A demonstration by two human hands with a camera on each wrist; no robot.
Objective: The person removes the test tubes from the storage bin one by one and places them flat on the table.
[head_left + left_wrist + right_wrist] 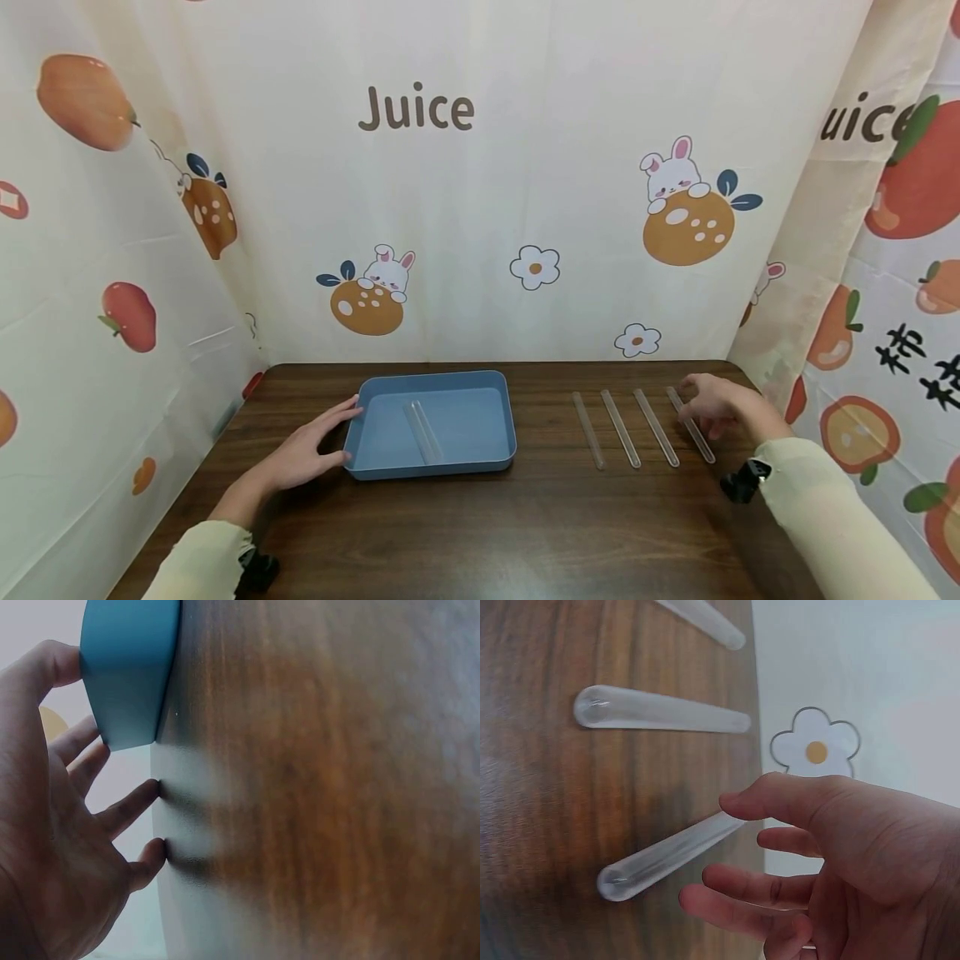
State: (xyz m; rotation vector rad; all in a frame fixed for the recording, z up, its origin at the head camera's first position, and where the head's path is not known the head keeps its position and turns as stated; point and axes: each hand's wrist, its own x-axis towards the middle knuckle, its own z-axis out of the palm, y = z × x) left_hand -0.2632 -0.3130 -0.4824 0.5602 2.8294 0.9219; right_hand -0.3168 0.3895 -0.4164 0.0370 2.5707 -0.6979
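Observation:
A blue tray [476,425] lies on the dark wooden table, with clear tubes [427,433] side by side inside it. My left hand [300,454] rests at the tray's left end, its fingers spread; in the left wrist view thumb and fingertips meet the tray's wall [131,682]. On the right, several clear round-ended test tubes [621,428] lie in a row. Over the rightmost test tube [701,442] hovers my right hand [716,404], thumb and fingers parted. From the right wrist, the thumb overlaps the far end of that test tube [667,859], and nothing is held.
A printed curtain [487,192] hangs behind the table and along both sides. Bare wooden tabletop [487,533] stretches in front of the tray and between it and the row of tubes. A dark wrist camera [745,481] sits below each sleeve.

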